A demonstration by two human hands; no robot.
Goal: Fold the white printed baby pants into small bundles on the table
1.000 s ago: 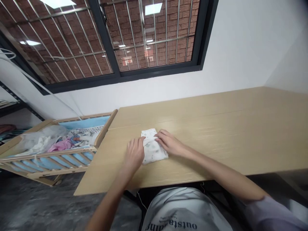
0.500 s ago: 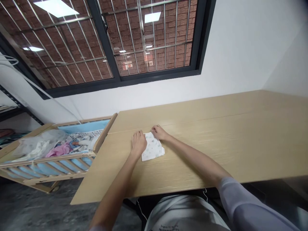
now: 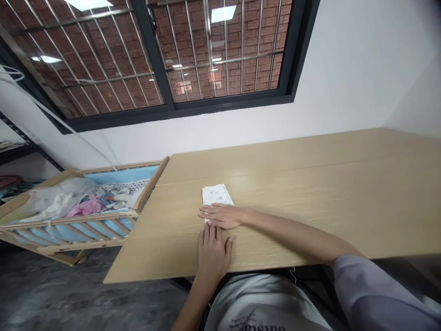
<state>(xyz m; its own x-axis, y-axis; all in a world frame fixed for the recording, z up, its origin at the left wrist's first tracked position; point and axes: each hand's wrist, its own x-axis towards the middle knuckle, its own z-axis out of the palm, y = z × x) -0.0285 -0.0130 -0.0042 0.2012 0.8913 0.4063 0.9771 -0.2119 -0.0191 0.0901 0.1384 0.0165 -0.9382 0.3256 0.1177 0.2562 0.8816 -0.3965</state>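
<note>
A small folded white cloth (image 3: pixel 217 194) with a faint printed pattern lies flat on the wooden table (image 3: pixel 292 197). My right hand (image 3: pixel 222 215) rests flat across its near part, fingers stretched to the left, covering that part. Just below, my left hand (image 3: pixel 214 250) lies palm down with its fingers extended. Its fingertips meet the edge of my right hand at the cloth's near end; whether they touch the cloth is hidden. Neither hand grips anything.
Left of the table stands a wooden crib (image 3: pixel 148 186) with blue lining, holding a pink cloth (image 3: pixel 86 206), white cloths and a translucent plastic bag (image 3: pixel 65 195). A barred window (image 3: pixel 220 59) is in the white wall behind. A white cable (image 3: pixel 89 145) hangs at left.
Both hands have left the cloth's far edge and come nearer to me. My right hand now lies flat across the cloth. The cloth looks smaller and its far part is uncovered.
</note>
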